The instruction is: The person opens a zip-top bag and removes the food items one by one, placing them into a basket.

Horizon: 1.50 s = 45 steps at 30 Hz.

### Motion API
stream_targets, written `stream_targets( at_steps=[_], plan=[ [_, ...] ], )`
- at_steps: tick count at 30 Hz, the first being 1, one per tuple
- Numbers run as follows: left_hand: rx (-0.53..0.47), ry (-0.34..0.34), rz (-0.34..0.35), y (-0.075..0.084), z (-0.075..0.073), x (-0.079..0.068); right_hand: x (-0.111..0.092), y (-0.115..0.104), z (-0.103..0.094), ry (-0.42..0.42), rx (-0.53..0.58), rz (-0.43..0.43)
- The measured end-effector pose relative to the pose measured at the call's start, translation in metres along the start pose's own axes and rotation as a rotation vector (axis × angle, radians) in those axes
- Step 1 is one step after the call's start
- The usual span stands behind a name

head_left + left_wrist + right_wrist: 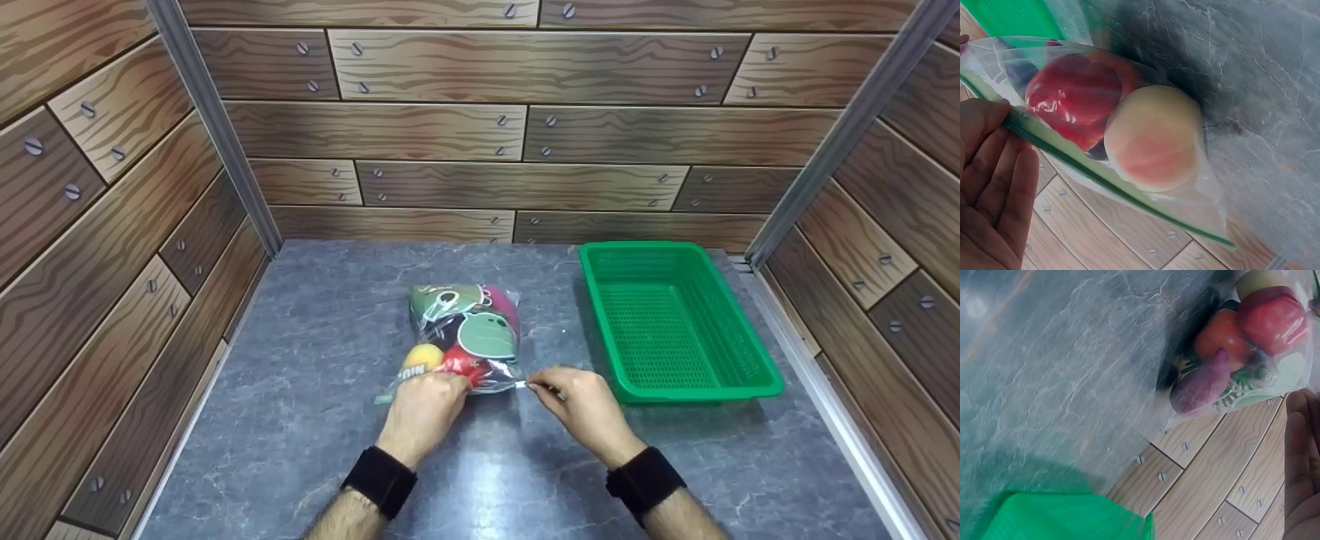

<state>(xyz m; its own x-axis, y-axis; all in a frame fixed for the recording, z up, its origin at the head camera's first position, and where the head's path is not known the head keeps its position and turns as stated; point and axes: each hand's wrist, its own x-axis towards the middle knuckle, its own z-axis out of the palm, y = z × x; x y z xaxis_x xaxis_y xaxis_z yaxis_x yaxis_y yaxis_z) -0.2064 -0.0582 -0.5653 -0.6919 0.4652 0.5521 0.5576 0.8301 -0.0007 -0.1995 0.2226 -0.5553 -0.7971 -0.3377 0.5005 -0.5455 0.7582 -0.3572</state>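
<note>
A clear zip bag (487, 335) with green printing lies on the grey tabletop, its zip edge toward me. Through the plastic show a yellow-pink peach (1154, 138), a glossy red fruit or vegetable (1072, 93), an orange-red round one (1223, 340) and a purple, eggplant-like piece (1202, 385). My left hand (424, 416) pinches the green zip edge (1100, 175) between thumb and fingers near its middle. At the right end of that edge, my right hand (589, 411) pinches the bag's corner beside a small white tab (520, 384). Its fingertips are partly out of frame in the right wrist view.
A green plastic basket (763, 381) with a perforated bottom stands to the right of the bag, close beyond my right hand. Wood-patterned walls (517, 131) enclose the table at the back and both sides, with metal posts (217, 127) at the corners.
</note>
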Motion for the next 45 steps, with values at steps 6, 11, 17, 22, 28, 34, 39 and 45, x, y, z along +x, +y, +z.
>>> stream_targets(
  at_steps=[6,11,17,22,28,34,39,45],
  plan=[
    [-0.096,-0.030,-0.006,0.010,0.002,0.002,0.002,-0.004,0.001,0.000,0.053,0.023],
    [-0.172,-0.048,0.006,0.022,0.003,0.008,0.003,-0.007,0.002,0.003,0.076,0.016],
    [-0.267,-0.022,0.010,0.033,0.002,0.018,0.001,-0.008,0.003,0.005,0.097,0.018],
    [-0.252,0.021,0.029,0.041,0.001,0.026,0.001,-0.009,0.001,0.002,0.094,0.021],
    [-0.191,0.006,0.038,0.040,0.001,0.028,0.002,-0.010,-0.001,0.004,0.067,0.019],
    [-0.184,-0.014,0.021,0.029,0.000,0.026,0.003,-0.007,-0.007,0.017,0.061,0.049],
    [-0.194,-0.002,0.012,0.020,-0.002,0.022,0.004,-0.004,-0.011,0.024,0.063,0.051],
    [-0.222,0.015,0.009,0.010,-0.004,0.016,0.005,-0.001,-0.016,0.021,0.052,0.068]
  ],
)
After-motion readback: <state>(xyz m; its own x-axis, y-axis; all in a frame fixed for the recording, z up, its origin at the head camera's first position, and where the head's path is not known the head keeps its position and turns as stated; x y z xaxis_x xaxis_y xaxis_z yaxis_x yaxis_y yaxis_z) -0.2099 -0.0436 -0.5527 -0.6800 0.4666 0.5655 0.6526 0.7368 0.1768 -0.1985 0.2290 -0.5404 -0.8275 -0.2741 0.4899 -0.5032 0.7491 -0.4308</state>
